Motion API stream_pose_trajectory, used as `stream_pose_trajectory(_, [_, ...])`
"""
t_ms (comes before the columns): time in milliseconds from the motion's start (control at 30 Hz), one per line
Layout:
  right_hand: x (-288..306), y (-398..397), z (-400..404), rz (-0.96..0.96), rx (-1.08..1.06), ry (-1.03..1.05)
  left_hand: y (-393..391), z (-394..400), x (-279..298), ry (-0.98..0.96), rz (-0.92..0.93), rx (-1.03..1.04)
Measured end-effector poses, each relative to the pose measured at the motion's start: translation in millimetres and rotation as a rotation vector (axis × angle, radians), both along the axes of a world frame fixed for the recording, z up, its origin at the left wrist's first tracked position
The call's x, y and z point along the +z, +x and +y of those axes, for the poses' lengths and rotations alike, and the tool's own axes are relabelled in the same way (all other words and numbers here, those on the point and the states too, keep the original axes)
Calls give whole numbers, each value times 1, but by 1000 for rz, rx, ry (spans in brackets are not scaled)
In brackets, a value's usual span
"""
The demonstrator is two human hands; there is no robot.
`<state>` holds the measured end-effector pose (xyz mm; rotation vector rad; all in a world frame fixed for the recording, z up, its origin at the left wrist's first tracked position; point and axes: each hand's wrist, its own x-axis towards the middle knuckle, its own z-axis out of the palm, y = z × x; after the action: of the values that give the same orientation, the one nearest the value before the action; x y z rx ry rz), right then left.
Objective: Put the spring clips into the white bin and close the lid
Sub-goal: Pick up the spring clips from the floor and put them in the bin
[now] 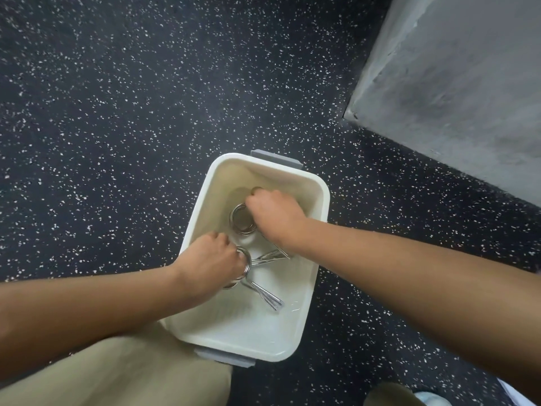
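Black speckled floor (117,112) beneath white bin (310,276), grey block (456,83) near.

Inside the open, lidless white bin (310,259), two coiled steel spring clips are seen: one (240,218) mid-bin, another (257,284) nearer its near end.

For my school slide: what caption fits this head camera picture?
Both hands, left hand and right hand, lower spring clips into the white bin.
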<state>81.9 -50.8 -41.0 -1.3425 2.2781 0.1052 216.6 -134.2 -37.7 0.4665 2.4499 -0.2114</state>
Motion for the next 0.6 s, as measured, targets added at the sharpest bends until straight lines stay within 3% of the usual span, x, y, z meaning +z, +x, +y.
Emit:
stream_pose_trajectory(133, [-3, -3, 4, -10, -16, -5, 4, -7, 3, 74, 99, 30])
stream_pose_trajectory(300, [5, -8, 22, -33, -42, -158, -1, -10, 20, 342, 319, 135])
stream_pose_trajectory(400, [26, -13, 51, -116, -83, -329, -6, -8, 30, 404, 350, 184])
stream_pose_trajectory(500, [46, -20, 87, -79, -122, -496, -16, 5, 41, 470, 353, 213])
stream_pose_trajectory(600, [60, -32, 125, -48, -189, -514, -29, 25, 49, 513, 331, 255])
